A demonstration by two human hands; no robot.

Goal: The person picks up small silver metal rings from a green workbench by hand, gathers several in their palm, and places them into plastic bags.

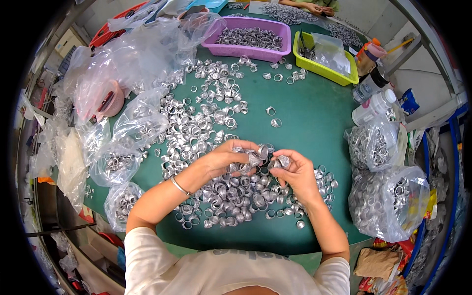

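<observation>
My left hand [223,158] is closed round several silver-coloured metal rings, some showing between its thumb and fingers. Close by on the right, my right hand [299,173] pinches one ring [282,161] with a broad top between thumb and fingertips. Both hands are over a dense heap of rings [231,199] on the green tabletop [305,123]. More loose rings [189,130] spread away to the far left of the heap. Two single rings, one of them a ring [276,123], lie apart beyond my hands. A bangle [179,186] circles my left wrist.
A purple basket [246,50] of rings and a yellow-green basket [327,73] stand at the back. Clear bags of rings [388,201] line the right edge; plastic bags [123,64] and a pink cup [111,98] crowd the left. Bottles [372,107] stand right. Another person's hands [317,9] show far off.
</observation>
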